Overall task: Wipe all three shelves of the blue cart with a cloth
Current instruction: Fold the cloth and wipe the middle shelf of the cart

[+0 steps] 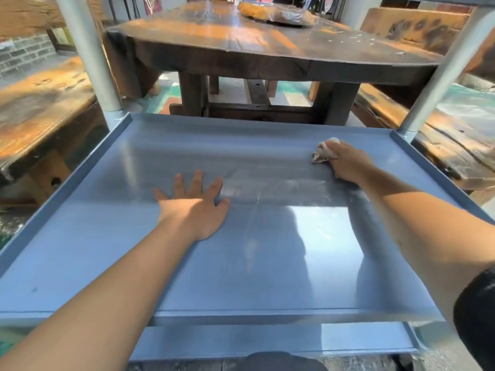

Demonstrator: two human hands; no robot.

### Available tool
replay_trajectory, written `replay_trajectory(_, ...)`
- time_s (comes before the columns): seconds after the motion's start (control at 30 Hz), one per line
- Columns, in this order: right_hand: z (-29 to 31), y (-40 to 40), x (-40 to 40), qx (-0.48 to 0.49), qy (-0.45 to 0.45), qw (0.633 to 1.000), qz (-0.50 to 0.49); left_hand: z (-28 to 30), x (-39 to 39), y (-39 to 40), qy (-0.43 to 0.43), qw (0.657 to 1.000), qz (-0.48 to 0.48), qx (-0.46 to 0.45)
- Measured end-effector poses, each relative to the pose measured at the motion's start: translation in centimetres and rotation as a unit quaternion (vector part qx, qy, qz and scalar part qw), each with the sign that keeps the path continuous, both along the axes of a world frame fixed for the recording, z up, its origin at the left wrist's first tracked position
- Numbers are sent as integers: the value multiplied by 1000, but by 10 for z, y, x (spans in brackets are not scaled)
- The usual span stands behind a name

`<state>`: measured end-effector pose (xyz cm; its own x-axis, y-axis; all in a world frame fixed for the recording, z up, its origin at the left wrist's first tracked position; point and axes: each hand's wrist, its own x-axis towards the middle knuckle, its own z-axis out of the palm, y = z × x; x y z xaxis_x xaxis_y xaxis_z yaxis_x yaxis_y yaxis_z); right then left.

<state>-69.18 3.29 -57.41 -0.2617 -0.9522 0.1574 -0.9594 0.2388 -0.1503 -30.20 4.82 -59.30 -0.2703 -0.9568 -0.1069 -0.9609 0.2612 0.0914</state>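
Left hand (193,207): flat on shelf (112,236), fingers spread, released, holding nothing. Right hand (348,163): clenched on cloth (325,151), pressed to shelf near far right corner. Lower shelf (241,340) visible beneath. Table (241,44) beyond cart.

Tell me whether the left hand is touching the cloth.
Apart. The head view shows the left hand flat on the blue shelf near the middle, while the cloth sits under the right hand near the far right corner, with bare shelf between.
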Motion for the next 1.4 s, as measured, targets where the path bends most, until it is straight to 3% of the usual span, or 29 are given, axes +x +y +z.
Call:
replay_trajectory(0.4, 9, 108, 144, -31, -119, 971, 207, 13, 1, 8, -14, 999, 5, 31)
replay_trajectory(0.63, 6, 135, 144, -3, -151, 941, 302, 29, -33, 7, -3, 999, -26, 34)
replay_trajectory(0.77, 9, 94, 110, 40, -96, 970, 219, 12, -28, 1, -16, 999, -37, 26)
replay_trajectory(0.93, 6, 53, 37, -11, -105, 988, 116, 2, -28, -6, -22, 999, -38, 12)
replay_trajectory(1.1, 2, 44, -42, 98, -2, 992, -74, -3, -30, -9, -24, 999, -38, -11)
replay_trajectory(1.2, 0, 44, -44, 73, 64, 995, -19, -3, -31, -7, -31, 999, -41, -9)
replay_trajectory(1.4, 6, 58, -24, 71, -4, 997, 19, -1, -32, -7, -26, 999, -41, 2)
